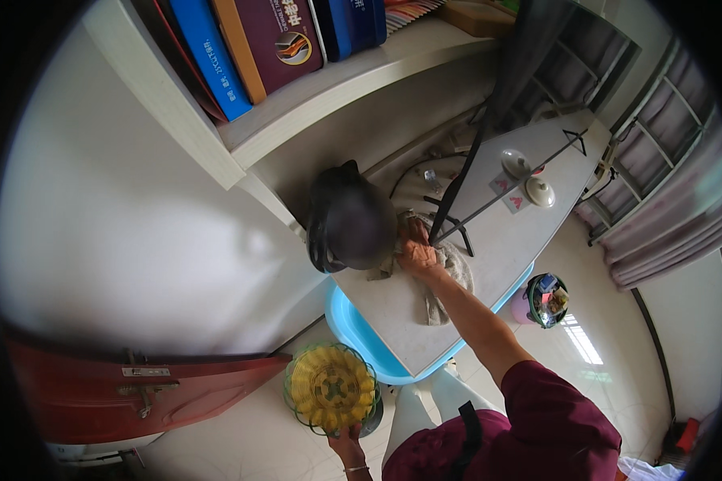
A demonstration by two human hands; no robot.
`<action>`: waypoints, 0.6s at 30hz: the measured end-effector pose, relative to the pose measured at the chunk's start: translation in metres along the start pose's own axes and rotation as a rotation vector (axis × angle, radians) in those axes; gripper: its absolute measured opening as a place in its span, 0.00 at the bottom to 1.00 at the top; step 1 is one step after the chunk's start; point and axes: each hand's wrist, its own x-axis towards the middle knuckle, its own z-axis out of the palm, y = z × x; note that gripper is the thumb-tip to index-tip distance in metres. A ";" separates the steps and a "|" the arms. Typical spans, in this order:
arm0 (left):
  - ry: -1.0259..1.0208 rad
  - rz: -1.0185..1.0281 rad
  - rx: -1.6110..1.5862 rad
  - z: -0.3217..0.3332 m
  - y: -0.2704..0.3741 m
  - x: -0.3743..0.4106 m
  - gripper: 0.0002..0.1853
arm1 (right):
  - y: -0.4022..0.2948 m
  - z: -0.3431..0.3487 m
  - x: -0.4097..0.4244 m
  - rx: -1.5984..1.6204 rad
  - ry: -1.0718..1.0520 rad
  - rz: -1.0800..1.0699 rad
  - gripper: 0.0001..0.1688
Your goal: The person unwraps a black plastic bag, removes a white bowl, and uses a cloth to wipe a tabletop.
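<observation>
My left hand (pixel 347 444), a bracelet at its wrist, grips the near rim of a round yellow woven basket (pixel 333 388) with a green scalloped edge. The basket's inside faces up, in front of the table's left corner. My right arm reaches across the white tabletop (pixel 397 324). On it, my right hand (pixel 419 254) holds a crumpled grey-beige cloth (pixel 455 273) against the surface, with the fingertips partly hidden. Just left of that hand is a black helmet (pixel 358 222). Immediately right of it stands a flat-screen television (pixel 535 90) on thin black legs.
A white lid (pixel 539 191) and a pink-printed packet (pixel 515 201) lie on the table, mirrored in the screen. Beneath the table is a blue plastic tub (pixel 352 324). A filled bin (pixel 547 300) stands right. Overhead, a shelf (pixel 361 90) holds boxes. A red door (pixel 138 391) is left.
</observation>
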 end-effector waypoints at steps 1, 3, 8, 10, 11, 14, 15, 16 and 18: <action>-0.001 -0.007 0.007 -0.001 -0.001 0.001 0.31 | 0.000 0.005 0.005 0.005 0.052 -0.014 0.40; 0.000 -0.022 0.021 -0.004 -0.003 0.000 0.31 | 0.001 0.010 0.015 0.006 0.107 -0.043 0.39; 0.061 -0.027 -0.012 -0.006 -0.007 -0.002 0.28 | 0.018 0.024 0.034 -0.119 0.308 -0.124 0.36; 0.073 -0.028 -0.020 -0.014 -0.010 -0.003 0.28 | 0.005 0.021 0.043 -0.059 0.260 -0.061 0.32; 0.077 -0.032 -0.010 -0.016 -0.012 -0.001 0.28 | 0.000 0.016 0.046 -0.036 0.237 -0.024 0.30; 0.079 -0.036 -0.002 -0.018 -0.015 -0.004 0.28 | -0.002 0.010 0.053 -0.018 0.071 0.122 0.28; 0.077 -0.038 -0.010 -0.019 -0.015 -0.005 0.28 | 0.003 0.019 0.057 -0.040 0.129 0.114 0.28; 0.057 -0.044 -0.010 -0.015 -0.016 -0.004 0.28 | 0.018 0.025 0.060 -0.073 0.197 0.120 0.28; 0.050 -0.032 -0.013 -0.020 -0.024 0.000 0.28 | 0.021 0.029 0.057 -0.032 0.231 0.134 0.25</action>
